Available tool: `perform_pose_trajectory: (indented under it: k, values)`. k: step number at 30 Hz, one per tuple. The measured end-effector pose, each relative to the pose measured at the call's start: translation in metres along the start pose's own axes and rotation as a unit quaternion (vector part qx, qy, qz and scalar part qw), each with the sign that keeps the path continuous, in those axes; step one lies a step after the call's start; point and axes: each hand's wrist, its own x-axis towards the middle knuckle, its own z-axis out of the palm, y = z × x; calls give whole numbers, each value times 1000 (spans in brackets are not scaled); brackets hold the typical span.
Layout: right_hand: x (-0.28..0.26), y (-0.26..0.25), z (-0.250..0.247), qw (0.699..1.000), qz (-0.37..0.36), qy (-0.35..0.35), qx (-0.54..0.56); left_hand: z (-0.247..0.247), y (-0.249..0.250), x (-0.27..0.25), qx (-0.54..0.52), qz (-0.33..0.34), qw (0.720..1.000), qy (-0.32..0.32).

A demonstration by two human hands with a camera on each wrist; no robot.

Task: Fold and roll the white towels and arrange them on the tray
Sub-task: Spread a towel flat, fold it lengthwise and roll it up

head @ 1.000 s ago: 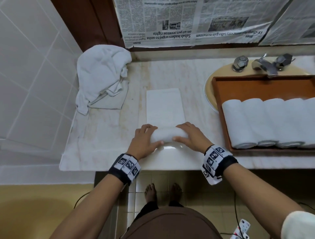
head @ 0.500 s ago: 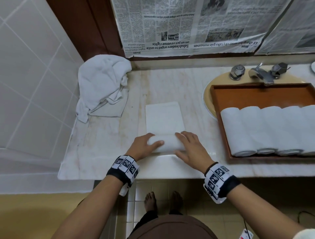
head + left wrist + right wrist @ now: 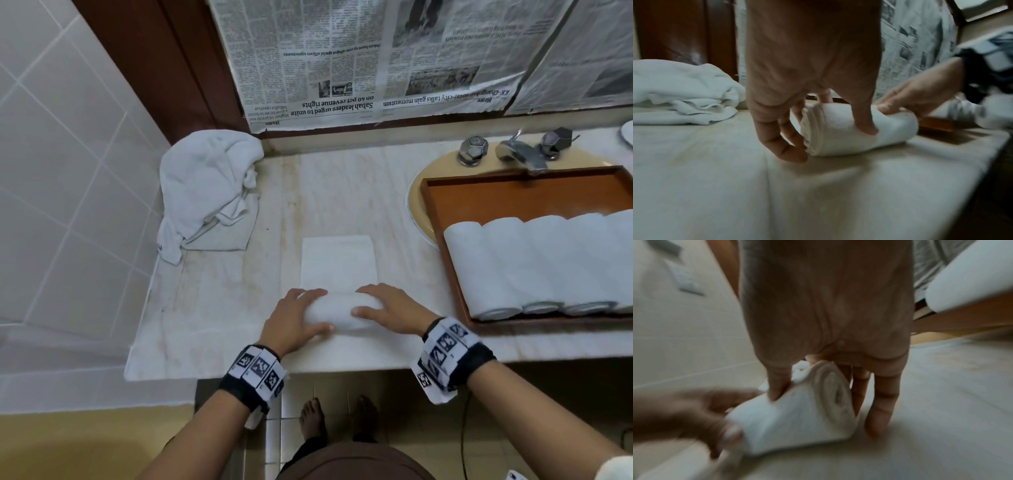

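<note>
Near the front edge of the marble table (image 3: 212,308), a white towel (image 3: 337,263) is seen partly rolled: the rolled portion lies across the near end, and the flat folded remainder extends away toward the wall. The left hand (image 3: 291,322) is curled over the left end of the roll, the right hand (image 3: 390,308) over the right end; the fingers of both are clamped on the roll, thumbs on the near side.

Only in the head view is the flat unrolled part visible, together with the wooden tray (image 3: 513,192) resting over the sink at right. In it a row of rolled towels (image 3: 534,260) lies side by side, touching; the row is cut off by the frame edge. A crumpled pile of towels (image 3: 209,192) is noted at the far left corner of the table.

In the left wrist view the layered left end face of the roll is shown, with one fingertip (image 3: 793,155) touching the table beside it. In the right wrist view, which is blurred, the spiral of the right end face is shown, a detail not resolved from the head camera.
</note>
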Motion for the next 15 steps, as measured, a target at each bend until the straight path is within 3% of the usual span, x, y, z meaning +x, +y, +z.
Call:
perform_pose_trajectory:
  k: [3, 7, 10, 12, 15]
  values:
    - [-14, -1, 17, 988, -36, 98, -112, -17, 6, 11, -36, -1, 998, -51]
    - [-17, 0, 25, 978, -63, 99, -173, -20, 9, 20, -61, -25, 995, -69]
    - [-8, 2, 18, 990, -48, 82, -106, -6, 9, 12, -53, -18, 998, -20]
    - [-1, 1, 9, 996, -22, 59, -57, 8, 11, 1, -56, 20, 998, 36]
    - [6, 0, 0, 998, 3, 22, -56, 23, 5, -10, -78, 61, 992, 80]
